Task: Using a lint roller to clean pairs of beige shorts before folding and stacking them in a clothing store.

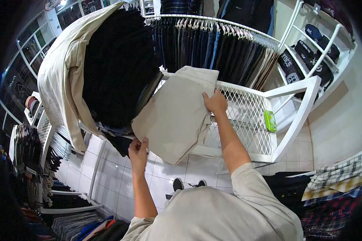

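A pair of folded beige trousers (175, 114) lies in front of me, partly over a white mesh rack and partly beyond its front edge. My right hand (216, 102) grips the right edge of this fold, thumb on top and fingers mostly hidden. Close to the fold's lower left corner is my left hand (138, 152), its fingers curled and thumb raised. Whether it pinches the cloth I cannot tell. To the left rises a tall stack of dark trousers (117, 69). Another light beige pair of trousers (58, 78) drapes down the outer left side of that stack.
The white metal mesh rack (244, 102) bears a small green packet (270, 121) at its right end. Jeans hang from a rail (211, 18) behind it. Bags fill a shelf (307, 57) at right. Hanging clothes (27, 153) crowd the left; plaid shirts (335, 183) are at lower right.
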The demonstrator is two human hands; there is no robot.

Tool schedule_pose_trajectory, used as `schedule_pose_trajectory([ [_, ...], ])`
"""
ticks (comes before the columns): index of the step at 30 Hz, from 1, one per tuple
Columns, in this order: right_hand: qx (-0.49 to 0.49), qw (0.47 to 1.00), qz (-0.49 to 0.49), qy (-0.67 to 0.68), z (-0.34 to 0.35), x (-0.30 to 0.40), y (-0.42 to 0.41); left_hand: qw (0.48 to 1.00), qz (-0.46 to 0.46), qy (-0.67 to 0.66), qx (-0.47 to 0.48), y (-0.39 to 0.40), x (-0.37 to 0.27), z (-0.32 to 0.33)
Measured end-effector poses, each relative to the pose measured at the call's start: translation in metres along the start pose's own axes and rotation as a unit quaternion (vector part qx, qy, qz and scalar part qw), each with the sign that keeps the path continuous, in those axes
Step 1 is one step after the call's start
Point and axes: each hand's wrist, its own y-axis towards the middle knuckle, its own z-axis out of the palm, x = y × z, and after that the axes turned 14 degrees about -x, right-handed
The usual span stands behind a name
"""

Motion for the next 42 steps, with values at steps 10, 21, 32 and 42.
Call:
schedule_pose_trajectory([
  [10, -0.117, 0.968, -0.113, 0.192, 0.024, -0.009, 0.026, 0.978, -0.051, -0.183, 0.085, -0.033, -0.022, 0.013],
  [21, 0.063, 0.988, -0.066, 0.124, 0.017, -0.029, 0.057, 0.963, -0.173, -0.169, 0.121, -0.044, -0.026, 0.008],
  [32, -0.120, 0.941, -0.164, 0.270, 0.069, 0.027, 0.089, 0.974, -0.092, -0.206, 0.035, -0.003, -0.026, 0.049],
  [42, -0.157, 0.855, -0.235, 0.435, -0.007, 0.073, 0.094, 0.956, -0.031, -0.292, -0.024, -0.023, -0.050, 0.054],
])
